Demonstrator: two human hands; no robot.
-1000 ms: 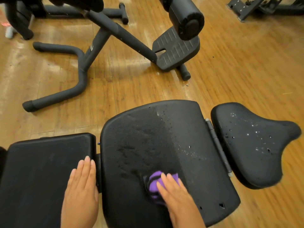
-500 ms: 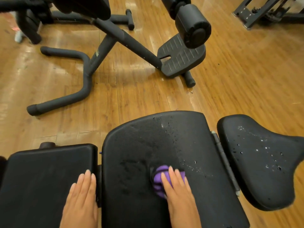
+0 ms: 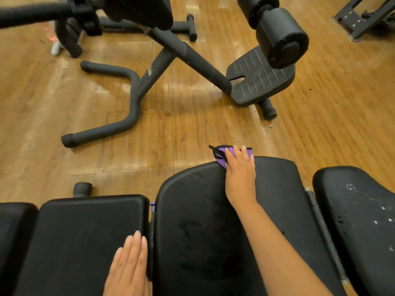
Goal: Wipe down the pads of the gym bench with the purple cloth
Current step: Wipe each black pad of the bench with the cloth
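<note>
- The middle pad (image 3: pixel 203 231) is serving as the landmark, lying in the near centre of the view.
- The left pad (image 3: pixel 81 236) is lying just left of the middle pad, a narrow gap between them.
- The seat pad (image 3: pixel 359 221) is lying right of the middle pad, past a hinge bar (image 3: pixel 322 227).
- The cloth (image 3: pixel 222 155) is sitting on the middle pad's far edge, overhanging toward the floor (image 3: pixel 106 163).
- The right hand (image 3: pixel 240 171) is lying on the cloth and the middle pad's far part.
- The left hand (image 3: pixel 130 268) is lying flat on the left pad, beside the gap.
- Another exercise frame (image 3: pixel 149 77) is standing on the floor beyond the middle pad.
</note>
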